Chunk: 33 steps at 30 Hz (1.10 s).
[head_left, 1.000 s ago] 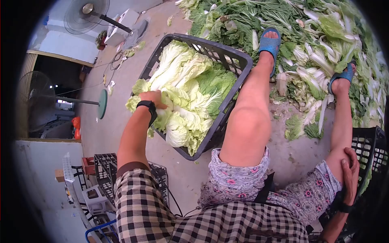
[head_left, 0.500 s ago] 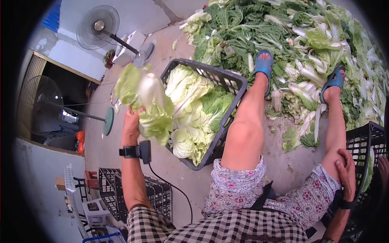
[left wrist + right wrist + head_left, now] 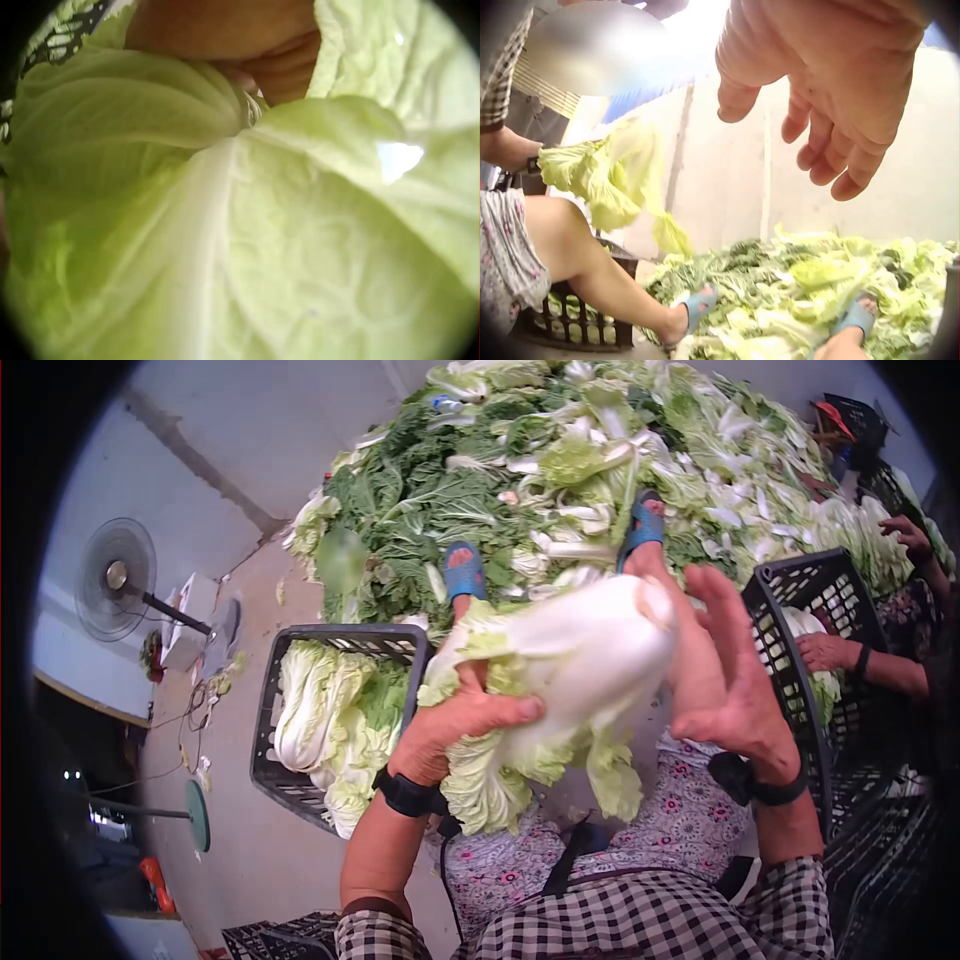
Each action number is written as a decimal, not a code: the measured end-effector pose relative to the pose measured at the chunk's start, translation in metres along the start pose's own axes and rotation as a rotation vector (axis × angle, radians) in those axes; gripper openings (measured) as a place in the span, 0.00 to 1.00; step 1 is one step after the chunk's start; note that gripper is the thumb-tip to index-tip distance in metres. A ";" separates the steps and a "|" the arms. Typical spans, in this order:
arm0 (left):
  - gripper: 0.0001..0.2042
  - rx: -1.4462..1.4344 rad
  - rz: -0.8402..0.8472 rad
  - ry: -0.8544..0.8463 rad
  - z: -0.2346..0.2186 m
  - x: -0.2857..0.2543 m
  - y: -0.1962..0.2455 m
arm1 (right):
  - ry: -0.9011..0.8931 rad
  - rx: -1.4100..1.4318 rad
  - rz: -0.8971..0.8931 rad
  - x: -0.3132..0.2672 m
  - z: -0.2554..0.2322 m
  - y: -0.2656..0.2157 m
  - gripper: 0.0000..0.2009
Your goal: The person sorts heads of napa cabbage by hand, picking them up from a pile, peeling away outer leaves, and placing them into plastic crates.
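A napa cabbage with a thick white base is held over my lap in the head view, its cut end to the upper right. My left hand grips it at the leafy end, thumb laid across the leaves. Loose outer leaves hang below. Pale green leaves fill most of the left wrist view and hide most of that hand. My right hand is beside the cut end, fingers spread and holding nothing. The right wrist view shows this hand with relaxed fingers, apart from the cabbage.
A black crate with cabbages stands on the floor to my left. A large heap of loose leaves spreads beyond my feet. At right, another person's hand reaches into a second crate. A standing fan is at far left.
My left hand has lifted the cabbage out of the left crate and brought it rightward over my lap. The right hand has left my knee and risen beside it. The head view has turned right.
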<state>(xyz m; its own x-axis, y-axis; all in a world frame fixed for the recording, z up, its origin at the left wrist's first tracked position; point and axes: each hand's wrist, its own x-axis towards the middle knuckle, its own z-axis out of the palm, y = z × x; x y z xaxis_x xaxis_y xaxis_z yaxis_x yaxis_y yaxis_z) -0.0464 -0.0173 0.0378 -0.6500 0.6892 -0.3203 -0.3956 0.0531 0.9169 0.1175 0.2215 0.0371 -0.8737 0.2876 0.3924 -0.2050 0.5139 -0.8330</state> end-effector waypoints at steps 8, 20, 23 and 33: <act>0.34 0.428 0.031 -0.351 0.017 0.019 -0.025 | 0.031 0.630 0.373 -0.006 0.009 0.015 0.47; 0.45 0.278 0.310 -0.193 0.040 0.022 -0.022 | -0.152 0.128 0.112 0.002 0.044 0.013 0.36; 0.42 0.274 0.279 -0.138 0.039 0.022 -0.035 | -0.207 0.024 0.083 0.001 0.036 0.015 0.33; 0.40 0.091 0.281 0.007 0.022 0.024 -0.020 | -0.074 0.096 0.276 -0.010 0.014 0.042 0.23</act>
<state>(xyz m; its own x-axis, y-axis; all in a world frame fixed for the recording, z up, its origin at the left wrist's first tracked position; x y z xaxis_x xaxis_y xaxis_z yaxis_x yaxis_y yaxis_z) -0.0396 0.0144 0.0174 -0.7302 0.6812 -0.0525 -0.1404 -0.0744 0.9873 0.1109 0.2287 -0.0072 -0.9311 0.3447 0.1192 0.0074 0.3446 -0.9387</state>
